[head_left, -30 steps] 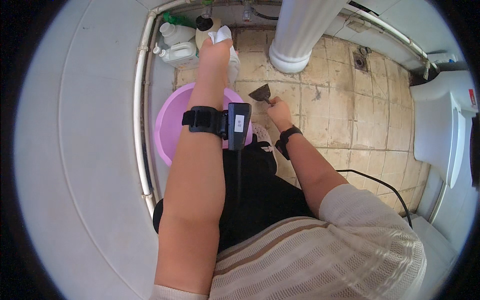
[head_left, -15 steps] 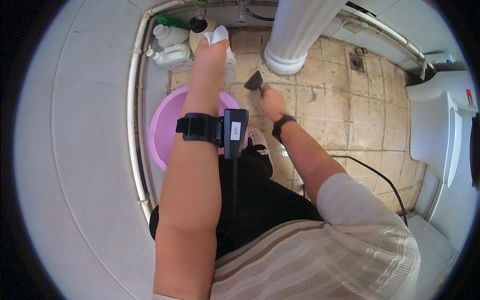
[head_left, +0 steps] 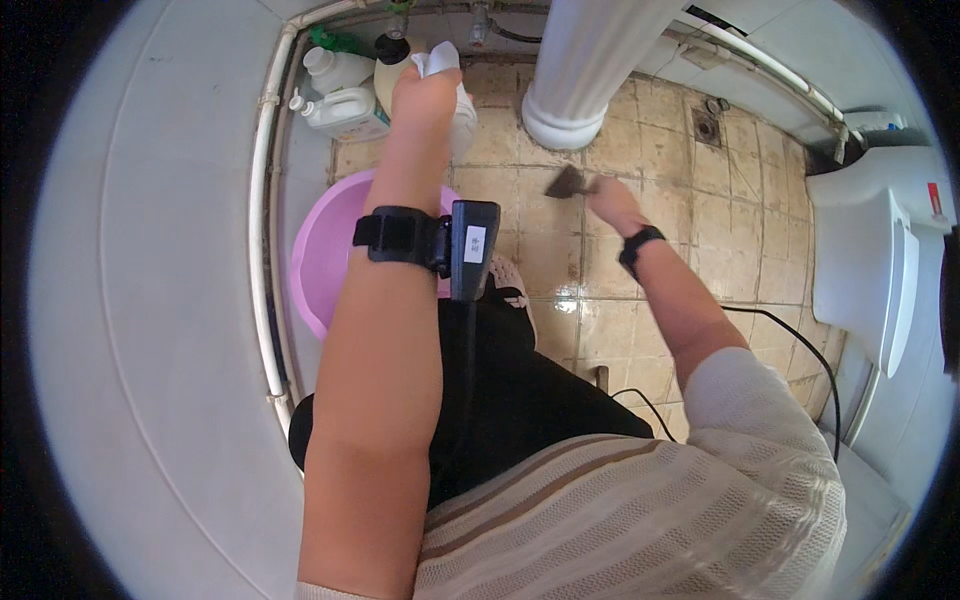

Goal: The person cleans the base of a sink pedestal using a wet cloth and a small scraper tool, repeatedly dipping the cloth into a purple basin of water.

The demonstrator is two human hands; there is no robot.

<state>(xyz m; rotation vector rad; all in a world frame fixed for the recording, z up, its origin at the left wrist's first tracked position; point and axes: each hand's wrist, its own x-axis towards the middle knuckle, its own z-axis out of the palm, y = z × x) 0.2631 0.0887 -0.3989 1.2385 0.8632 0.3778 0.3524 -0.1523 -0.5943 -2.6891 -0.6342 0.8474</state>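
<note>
My right hand [head_left: 614, 203] is closed round the handle of a scraper [head_left: 566, 183], whose dark, broad blade points left, close over the tiled floor in front of the white pedestal. Stretched out ahead, my left hand [head_left: 428, 95] is closed on a crumpled white cloth [head_left: 436, 60]. A rounded white thing [head_left: 463, 125] shows beside and below that hand; whether it is held too, I cannot tell. Close to the left hand stand a beige bottle with a black cap [head_left: 390, 75] and a white jug [head_left: 345, 112]. The left fingers are mostly hidden.
A pink basin [head_left: 318, 265] sits under my left forearm, beside the wall pipe [head_left: 262, 220]. The white pedestal [head_left: 565, 90] rises from the tiles. A toilet [head_left: 870, 255] stands at the right. A black hose [head_left: 800, 350] curves over the floor, and a drain [head_left: 707, 127] lies far right.
My right hand has moved to the right with the scraper, and the blade has turned from pointing up-left to pointing left. My left hand keeps its hold in about the same place.
</note>
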